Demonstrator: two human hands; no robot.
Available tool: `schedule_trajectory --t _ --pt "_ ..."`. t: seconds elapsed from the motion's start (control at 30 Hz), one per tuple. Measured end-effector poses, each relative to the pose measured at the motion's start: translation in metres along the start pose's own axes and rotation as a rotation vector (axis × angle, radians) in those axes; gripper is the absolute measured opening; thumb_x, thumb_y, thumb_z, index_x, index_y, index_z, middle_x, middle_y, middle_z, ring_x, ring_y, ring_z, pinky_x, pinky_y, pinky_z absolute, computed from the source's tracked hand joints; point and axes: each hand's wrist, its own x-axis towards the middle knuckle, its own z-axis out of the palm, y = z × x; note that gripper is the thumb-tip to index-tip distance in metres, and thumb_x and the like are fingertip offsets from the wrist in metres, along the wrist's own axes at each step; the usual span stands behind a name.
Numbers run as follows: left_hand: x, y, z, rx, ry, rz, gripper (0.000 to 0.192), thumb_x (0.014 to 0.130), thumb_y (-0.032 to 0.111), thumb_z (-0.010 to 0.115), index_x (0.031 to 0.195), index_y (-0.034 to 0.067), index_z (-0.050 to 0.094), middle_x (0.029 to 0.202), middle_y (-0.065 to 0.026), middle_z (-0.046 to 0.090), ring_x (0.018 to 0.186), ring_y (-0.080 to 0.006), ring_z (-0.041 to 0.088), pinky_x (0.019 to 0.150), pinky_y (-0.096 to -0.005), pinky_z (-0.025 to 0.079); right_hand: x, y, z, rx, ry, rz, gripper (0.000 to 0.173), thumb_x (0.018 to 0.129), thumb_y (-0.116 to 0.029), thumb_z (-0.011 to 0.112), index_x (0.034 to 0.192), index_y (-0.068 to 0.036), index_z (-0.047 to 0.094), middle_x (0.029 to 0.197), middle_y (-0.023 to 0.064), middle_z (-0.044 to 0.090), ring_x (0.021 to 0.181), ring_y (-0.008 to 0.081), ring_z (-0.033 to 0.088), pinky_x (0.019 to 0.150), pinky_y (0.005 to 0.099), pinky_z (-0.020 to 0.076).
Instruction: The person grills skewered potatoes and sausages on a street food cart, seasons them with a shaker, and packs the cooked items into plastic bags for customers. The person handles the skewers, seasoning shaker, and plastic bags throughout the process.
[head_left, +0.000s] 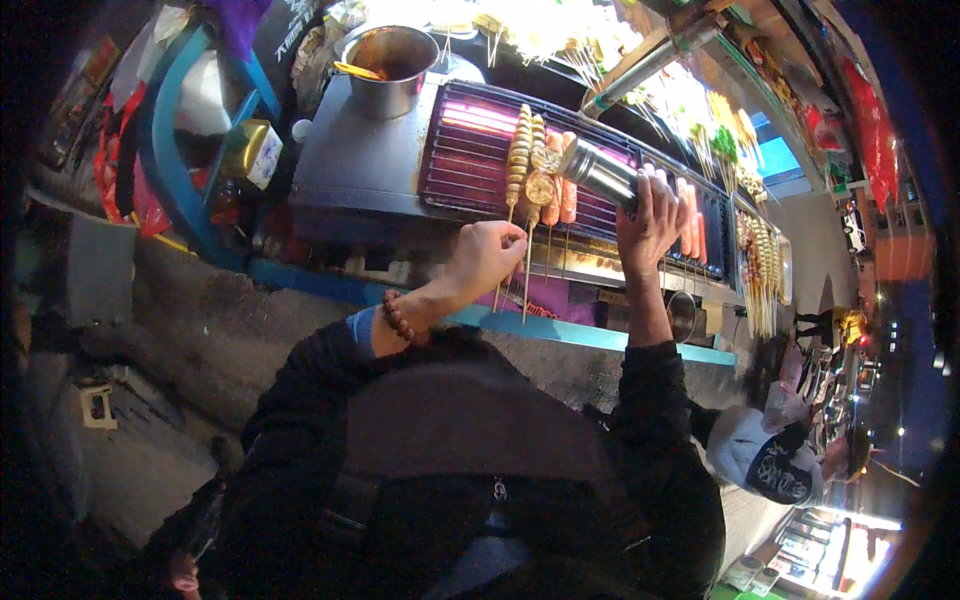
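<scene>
My left hand (487, 255) pinches the wooden sticks below two spiral-cut food skewers at the grill's front edge. One spiral skewer (519, 161) lies straight across the bars; the other skewer (538, 187) shows round, browned slices beside it. In my right hand (651, 214) is a metal seasoning shaker (600, 174), tilted with its top end to the left, above the grill (465, 169). Just under that end lie two skewered sausages (568, 199), partly covered by the shaker. More pink sausages (696, 232) rest on the bars right of my right hand.
A steel pot (386, 94) with a yellow-handled utensil (358, 71) stands on the metal top (360, 161) left of the grill. Finished-looking skewers (759, 255) lie at the right end. A blue rail (592, 334) runs along the front. A person (765, 457) is at the right.
</scene>
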Motion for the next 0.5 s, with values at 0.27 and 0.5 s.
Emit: schedule_trajectory --t 0.27,0.5 --pt "-0.0042 0.0046 0.0002 -0.028 -0.002 -0.008 0.020 0.094 0.012 0.065 0.105 -0.003 0.071 0.071 -0.0086 0.072 0.055 -0.0107 0.066 0.049 -0.0271 0.052 -0.0075 -0.0011 -0.0070 -0.043 -0.052 0.039 0.062 0.072 -0.017 0.078 0.132 -0.018 0.059 0.125 0.0010 0.063 0.119 0.0229 0.057 0.109 0.0470 0.0312" --pt "-0.0044 0.0030 0.0010 -0.021 0.014 -0.005 0.018 0.093 0.011 0.066 0.104 -0.003 0.072 0.070 -0.0081 0.072 0.056 -0.0104 0.066 0.050 -0.0277 0.052 -0.0084 -0.0082 -0.0106 -0.038 -0.045 0.106 0.062 0.069 -0.011 0.076 0.129 -0.017 0.060 0.120 0.0018 0.064 0.115 0.0231 0.059 0.106 0.0456 0.0339"
